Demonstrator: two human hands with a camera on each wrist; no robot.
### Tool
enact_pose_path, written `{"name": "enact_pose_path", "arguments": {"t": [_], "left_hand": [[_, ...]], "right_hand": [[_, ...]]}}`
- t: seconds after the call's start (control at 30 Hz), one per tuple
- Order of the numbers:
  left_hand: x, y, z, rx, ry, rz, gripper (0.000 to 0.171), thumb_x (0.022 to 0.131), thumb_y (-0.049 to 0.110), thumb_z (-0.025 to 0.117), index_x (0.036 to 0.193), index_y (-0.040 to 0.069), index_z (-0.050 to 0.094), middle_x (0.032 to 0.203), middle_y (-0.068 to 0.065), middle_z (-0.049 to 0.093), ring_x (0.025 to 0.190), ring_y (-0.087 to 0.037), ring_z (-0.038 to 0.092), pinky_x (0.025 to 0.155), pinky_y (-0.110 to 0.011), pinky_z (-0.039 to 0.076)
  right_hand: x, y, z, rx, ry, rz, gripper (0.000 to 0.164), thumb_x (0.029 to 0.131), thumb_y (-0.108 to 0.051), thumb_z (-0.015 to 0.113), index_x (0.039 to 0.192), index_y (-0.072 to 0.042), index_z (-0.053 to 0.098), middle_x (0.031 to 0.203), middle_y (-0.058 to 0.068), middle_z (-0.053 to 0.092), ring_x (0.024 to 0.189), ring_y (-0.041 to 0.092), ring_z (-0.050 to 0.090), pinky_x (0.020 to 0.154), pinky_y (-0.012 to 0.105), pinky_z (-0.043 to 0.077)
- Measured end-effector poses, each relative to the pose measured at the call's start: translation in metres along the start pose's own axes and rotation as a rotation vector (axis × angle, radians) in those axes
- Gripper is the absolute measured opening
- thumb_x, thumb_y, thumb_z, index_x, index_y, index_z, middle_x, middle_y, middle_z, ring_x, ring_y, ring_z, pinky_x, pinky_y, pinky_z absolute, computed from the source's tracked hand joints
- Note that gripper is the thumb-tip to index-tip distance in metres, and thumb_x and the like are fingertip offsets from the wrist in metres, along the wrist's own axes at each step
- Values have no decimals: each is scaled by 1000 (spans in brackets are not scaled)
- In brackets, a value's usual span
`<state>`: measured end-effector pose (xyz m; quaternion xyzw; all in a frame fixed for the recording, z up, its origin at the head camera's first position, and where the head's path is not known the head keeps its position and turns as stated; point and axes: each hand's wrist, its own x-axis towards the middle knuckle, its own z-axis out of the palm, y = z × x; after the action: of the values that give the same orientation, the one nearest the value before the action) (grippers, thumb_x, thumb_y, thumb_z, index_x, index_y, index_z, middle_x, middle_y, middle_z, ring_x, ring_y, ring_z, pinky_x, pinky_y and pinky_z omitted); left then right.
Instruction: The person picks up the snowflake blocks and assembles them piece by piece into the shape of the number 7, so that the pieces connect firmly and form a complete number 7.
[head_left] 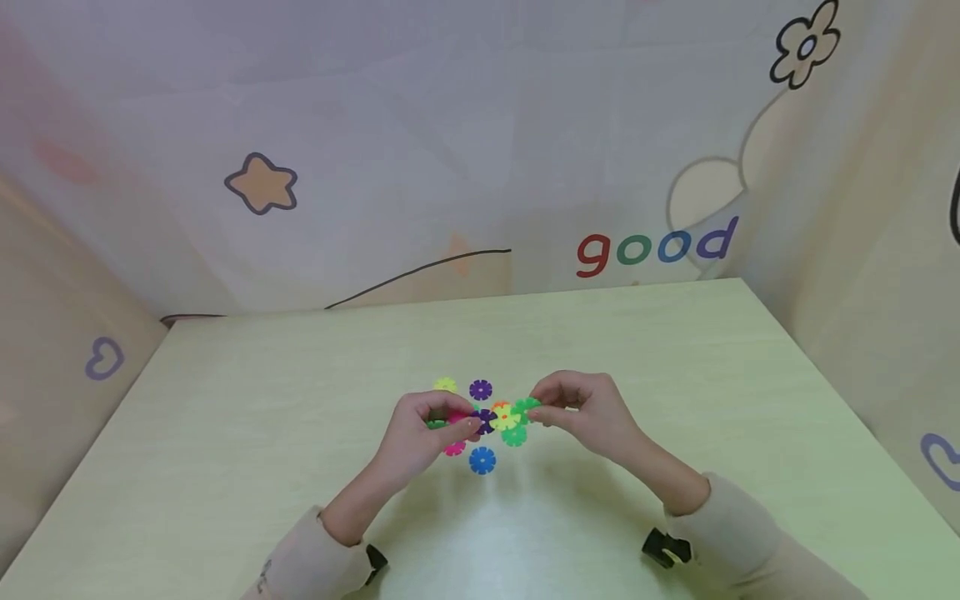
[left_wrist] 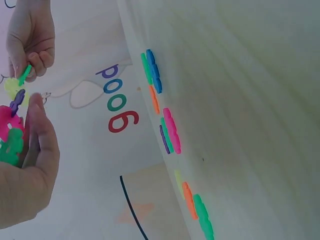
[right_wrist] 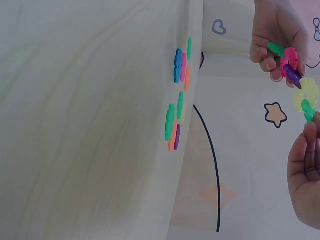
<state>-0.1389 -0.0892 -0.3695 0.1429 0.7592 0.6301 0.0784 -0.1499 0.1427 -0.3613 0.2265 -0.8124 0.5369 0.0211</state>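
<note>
Several notched plastic discs are joined in a chain held in the air between both hands. My left hand (head_left: 427, 433) grips its left part, with a green disc (left_wrist: 11, 147), a pink disc (right_wrist: 290, 60) and a purple disc (head_left: 487, 422) at the fingers. Beside the purple one sits a yellow disc (head_left: 504, 417), slotted edge to edge in the chain. Thumb and fingers of my right hand (head_left: 592, 412) pinch a green disc (right_wrist: 308, 111) at the chain's right end. Parts of the left-hand discs are hidden by the fingers.
Loose discs lie flat on the pale table (head_left: 262, 467) beneath and around the hands, among them a blue disc (head_left: 482, 460), a purple loose disc (head_left: 481, 389), a yellow loose disc (head_left: 446, 384) and a pink loose disc (head_left: 454, 448). A printed curtain (head_left: 420, 150) stands behind the table.
</note>
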Motion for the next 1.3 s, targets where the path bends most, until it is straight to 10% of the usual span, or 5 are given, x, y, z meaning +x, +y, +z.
{"name": "enact_pose_path", "arguments": {"t": [0.63,1.3], "left_hand": [[3,-2,-4,-167,-246,-116,29,91,9,54,115,-8,55,82,-18,67,57,-13,63,54,-21,49],[5,-3,-4,-15,-291,-97,39,85,12,64,120,-1,54,80,-21,65,60,-27,58,54,-25,46]], "right_hand": [[10,-3,4,113,-8,110,16,80,-4,68,94,5,65,77,10,64,66,26,62,63,26,53],[11,-7,16,81,-28,133,14,80,-7,69,91,1,66,78,8,66,65,17,64,63,27,54]]}}
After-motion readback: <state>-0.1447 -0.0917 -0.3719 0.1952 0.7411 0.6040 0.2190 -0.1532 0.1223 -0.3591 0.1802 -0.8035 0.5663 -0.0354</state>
